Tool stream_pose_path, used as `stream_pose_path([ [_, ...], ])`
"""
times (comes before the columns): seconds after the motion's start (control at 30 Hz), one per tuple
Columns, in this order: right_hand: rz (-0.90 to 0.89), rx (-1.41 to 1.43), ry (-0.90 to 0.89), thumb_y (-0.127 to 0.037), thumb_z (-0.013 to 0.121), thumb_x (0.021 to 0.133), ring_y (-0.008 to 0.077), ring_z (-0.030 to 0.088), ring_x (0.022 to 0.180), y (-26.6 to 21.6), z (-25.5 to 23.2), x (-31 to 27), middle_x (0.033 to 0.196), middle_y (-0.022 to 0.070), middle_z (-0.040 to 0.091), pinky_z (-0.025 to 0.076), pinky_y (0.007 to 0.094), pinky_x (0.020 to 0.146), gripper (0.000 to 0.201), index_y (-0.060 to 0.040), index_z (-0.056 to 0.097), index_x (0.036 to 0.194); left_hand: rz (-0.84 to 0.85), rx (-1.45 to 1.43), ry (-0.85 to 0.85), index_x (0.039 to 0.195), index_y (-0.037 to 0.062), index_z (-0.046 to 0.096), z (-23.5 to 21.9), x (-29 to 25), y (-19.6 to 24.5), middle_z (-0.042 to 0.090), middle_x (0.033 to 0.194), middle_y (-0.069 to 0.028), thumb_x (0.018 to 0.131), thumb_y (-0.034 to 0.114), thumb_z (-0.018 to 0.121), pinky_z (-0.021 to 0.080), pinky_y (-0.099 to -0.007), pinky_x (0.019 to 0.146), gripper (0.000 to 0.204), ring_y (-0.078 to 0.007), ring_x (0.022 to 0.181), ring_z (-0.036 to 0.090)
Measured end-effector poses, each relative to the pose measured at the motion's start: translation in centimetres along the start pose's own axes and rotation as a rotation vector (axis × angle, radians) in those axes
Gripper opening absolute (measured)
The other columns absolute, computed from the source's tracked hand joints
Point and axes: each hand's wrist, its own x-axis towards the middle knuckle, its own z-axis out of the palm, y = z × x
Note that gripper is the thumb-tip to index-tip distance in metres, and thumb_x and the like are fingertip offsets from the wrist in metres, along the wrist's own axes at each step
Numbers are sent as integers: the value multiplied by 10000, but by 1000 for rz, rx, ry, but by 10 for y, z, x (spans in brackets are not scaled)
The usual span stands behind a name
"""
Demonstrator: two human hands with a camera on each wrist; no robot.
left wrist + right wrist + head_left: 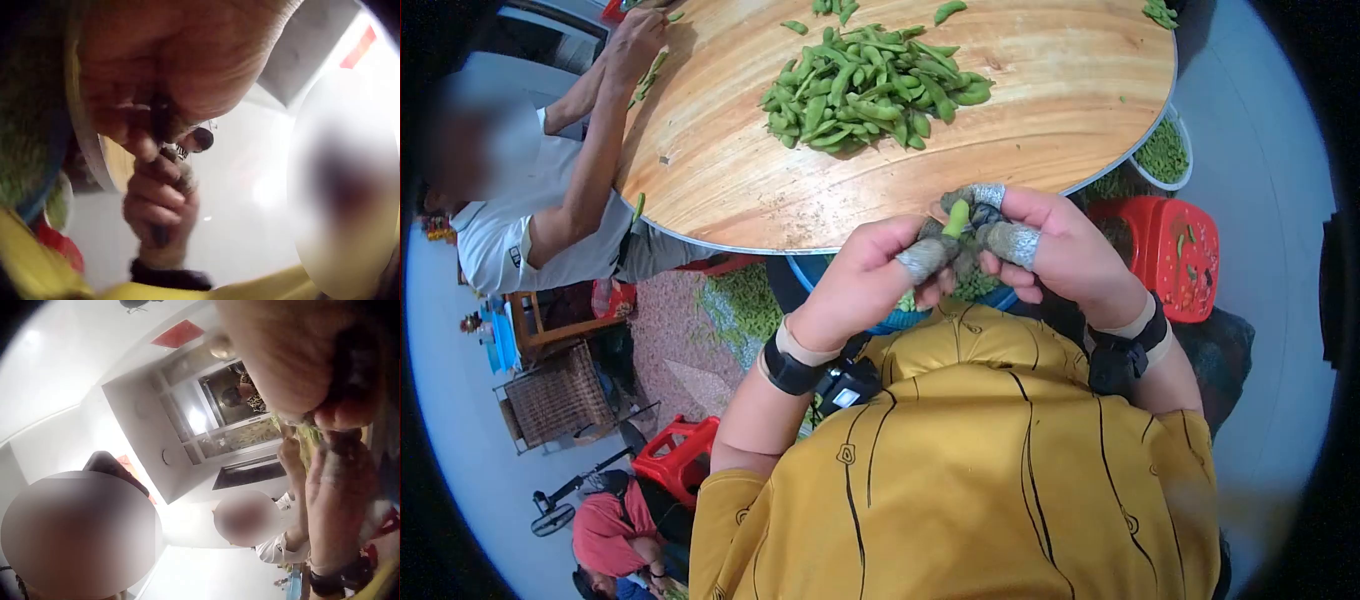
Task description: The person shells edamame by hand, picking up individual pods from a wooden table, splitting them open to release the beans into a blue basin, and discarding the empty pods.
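Note:
In the head view, a green soybean pod (956, 219) pokes up between my two hands, just beyond the table's near edge. My left hand (862, 272) pinches its lower end under a thumb wrapped in grey tape. From the other side, my right hand (1072, 248) meets it with curled, taped fingers and thumb at the pod. Both hands are close together over a blue basin (808, 268) with shelled green beans, mostly hidden beneath them. A heap of pods (865, 90) lies on the wooden table ahead. Both wrist views show the hands meeting, with the pod hidden.
The round wooden table (730, 170) spans the front. At right are a red stool (1170, 255) and a white tub of green pieces (1165, 155). A person in a white shirt (565, 190) sits at left; another in red (615, 525) is lower left, near a red stool (675, 455).

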Motion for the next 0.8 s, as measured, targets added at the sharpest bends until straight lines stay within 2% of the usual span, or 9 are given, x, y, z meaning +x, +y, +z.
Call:
stream_pose_path([
  [0.07,-52,-134,50,-99,455,910,17,432,503,5,0,1,749,-25,567,367,174,425,310,-79,558,1201,390,812,201,1005,-6,588,-1,7,-10,607,739,-71,813,107,663,465,-311,544,235,-168,600,564],
  [0.1,-51,-178,35,-94,453,907,18,442,507,6,0,2,751,-22,570,373,173,428,303,-75,565,1188,387,813,204,1005,-6,588,2,5,-6,607,739,-71,813,107,663,465,-311,544,235,-168,600,564],
  [0.17,-52,-218,19,-90,450,904,20,451,512,7,1,3,752,-20,573,378,173,431,297,-71,571,1175,467,1475,332,922,5,588,13,1,5,565,716,-118,762,22,657,451,-328,558,174,-247,603,549],
  [0.2,-50,-228,41,-87,451,903,22,456,509,7,1,5,748,-20,575,382,174,430,297,-73,573,1173,644,1532,347,898,10,594,10,3,1,532,694,-171,693,39,684,441,-348,537,225,-308,585,533],
  [0.33,-50,-170,62,-69,488,906,14,443,481,11,3,6,711,-27,565,366,163,411,322,-70,562,1219,736,1455,321,906,3,592,12,2,1,569,703,-137,798,85,636,445,-316,529,143,-245,579,551],
  [0.4,-64,-132,46,-72,486,909,9,441,480,16,4,5,707,-29,564,362,159,408,320,-73,564,1220,-19,177,222,937,-9,588,14,-4,9,599,739,-97,911,136,530,449,-267,532,159,-166,601,555],
  [0.57,-80,-259,39,-73,478,892,48,471,519,16,0,5,724,8,587,408,219,451,292,-50,564,1170,-5,278,169,947,-13,575,12,-9,4,585,746,-44,953,136,466,448,-227,558,185,-99,611,527],
  [0.63,-721,-779,251,-69,549,834,176,550,574,25,-2,12,720,86,588,465,329,539,257,-23,574,1085,63,681,199,932,-2,573,14,-9,2,573,731,-14,936,86,476,438,-225,559,131,-76,610,510],
  [0.8,-754,-1208,128,-131,643,740,355,574,734,21,1,9,768,154,579,471,421,665,232,-7,579,925,213,1082,114,881,-8,566,22,-15,1,578,704,-100,850,10,508,461,-295,591,68,-154,626,552],
])
